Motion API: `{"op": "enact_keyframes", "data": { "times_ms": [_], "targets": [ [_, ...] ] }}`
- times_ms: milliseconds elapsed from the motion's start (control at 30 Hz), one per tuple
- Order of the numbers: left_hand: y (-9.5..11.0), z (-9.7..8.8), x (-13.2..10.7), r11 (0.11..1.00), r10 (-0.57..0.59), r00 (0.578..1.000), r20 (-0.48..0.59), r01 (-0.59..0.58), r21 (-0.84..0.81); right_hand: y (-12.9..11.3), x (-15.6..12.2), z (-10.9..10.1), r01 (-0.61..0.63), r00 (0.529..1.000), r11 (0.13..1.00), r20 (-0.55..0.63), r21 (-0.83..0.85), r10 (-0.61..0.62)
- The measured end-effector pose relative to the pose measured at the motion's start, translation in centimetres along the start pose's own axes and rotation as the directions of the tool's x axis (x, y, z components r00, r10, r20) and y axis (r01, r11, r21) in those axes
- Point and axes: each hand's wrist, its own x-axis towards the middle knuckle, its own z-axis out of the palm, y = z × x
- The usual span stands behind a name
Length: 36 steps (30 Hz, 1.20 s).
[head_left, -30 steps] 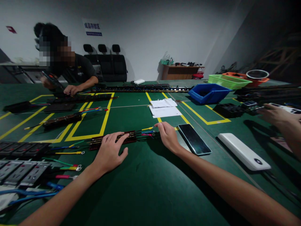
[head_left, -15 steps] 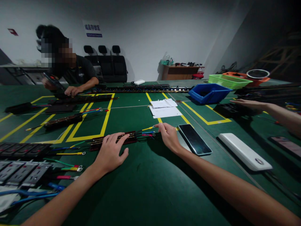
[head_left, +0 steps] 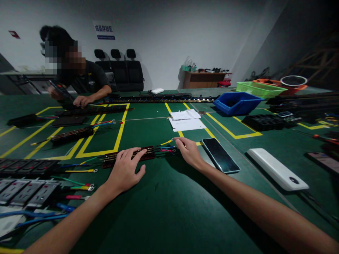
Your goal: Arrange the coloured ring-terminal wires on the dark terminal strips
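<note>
My left hand [head_left: 125,170] lies flat with fingers spread on a dark strip of copper bars [head_left: 127,157] on the green table [head_left: 164,211]. At the strip's right end, coloured wires [head_left: 166,147] stick out: yellow, blue and red. My right hand [head_left: 188,152] pinches the yellow wire's end with its fingertips. A black phone [head_left: 220,155] lies just right of that hand.
A white power bank [head_left: 277,169] lies further right. Socket modules [head_left: 23,190] and loose ring-terminal wires [head_left: 79,187] sit at the left. White papers [head_left: 185,120], a blue bin [head_left: 235,102] and black parts [head_left: 265,121] lie beyond. A person [head_left: 79,81] works at the far left.
A co-worker's arm reaching in at the right edge has withdrawn out of view. My own hands have barely moved.
</note>
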Motion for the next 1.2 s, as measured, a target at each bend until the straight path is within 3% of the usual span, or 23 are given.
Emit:
{"op": "enact_keyframes", "data": {
  "times_ms": [200,667,967,1100,1200],
  "targets": [
    [0.09,-0.02,0.1,1.0,0.0,1.0,-0.008,0.0,0.005,0.01,0.08,-0.12,-0.024,1.0,0.999,-0.003,-0.039,0.024],
    [0.2,-0.14,0.07,1.0,0.0,1.0,-0.005,0.0,0.001,-0.7,-0.22,-0.23,0.004,0.999,0.987,-0.05,0.159,0.004],
    [0.11,-0.1,0.07,1.0,0.0,1.0,-0.012,0.0,-0.017,-0.36,-0.03,-0.13,-0.021,0.999,0.993,-0.046,0.115,0.026],
    [0.2,-0.17,0.1,1.0,-0.01,1.0,-0.005,0.01,-0.019,-0.35,0.2,-0.37,-0.082,0.994,0.988,-0.059,0.132,0.09],
    [0.27,-0.25,0.12,1.0,-0.011,1.0,0.003,0.011,-0.008,-0.29,0.28,-0.55,-0.162,0.968,0.97,-0.163,0.183,0.192]
  ]
}}
